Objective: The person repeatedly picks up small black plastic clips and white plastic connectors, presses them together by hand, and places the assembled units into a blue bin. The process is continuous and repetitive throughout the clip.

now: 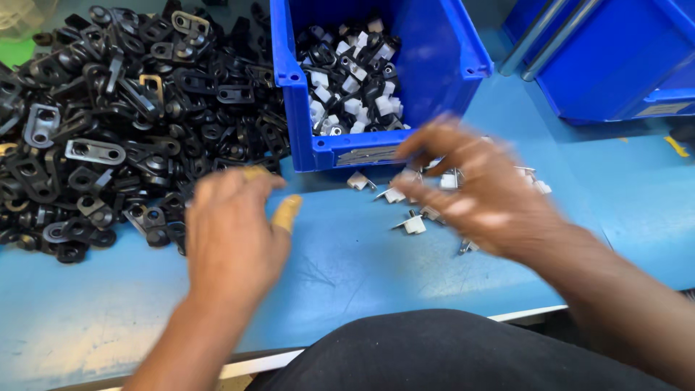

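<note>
Head camera: looks down at a blue worktable point(347, 275) with 2 bare hands over it, both blurred by motion.
Left hand: the left hand point(232, 232) hovers palm down at the near edge of the pile of black parts, fingers bent and loosely spread; tan tape wraps 1 fingertip point(287, 213). Whether it grips anything cannot be told.
Right hand: the right hand point(478, 188) hovers over the scattered small pieces, fingers curled toward the thumb. It is too blurred to tell whether a piece is pinched between them.
Hands together: the 2 hands are well apart, with bare table between them.
Small white and metal clips: small white and metal clips point(414, 224) lie loose on the table just in front of the bin, under and around the right hand. Each shows a white blocky part joined to a thin, shiny metal tab.
Black parts: a big heap of black parts point(108, 123) covers the left side of the table. They are flat, looped brackets with holes, a few in dull grey metal.
Blue bin: an open blue bin point(376, 152) stands behind the hands, holding black pieces with white inserts fitted.
Second blue bin: a second blue bin point(615, 65) sits at the far right.
</note>
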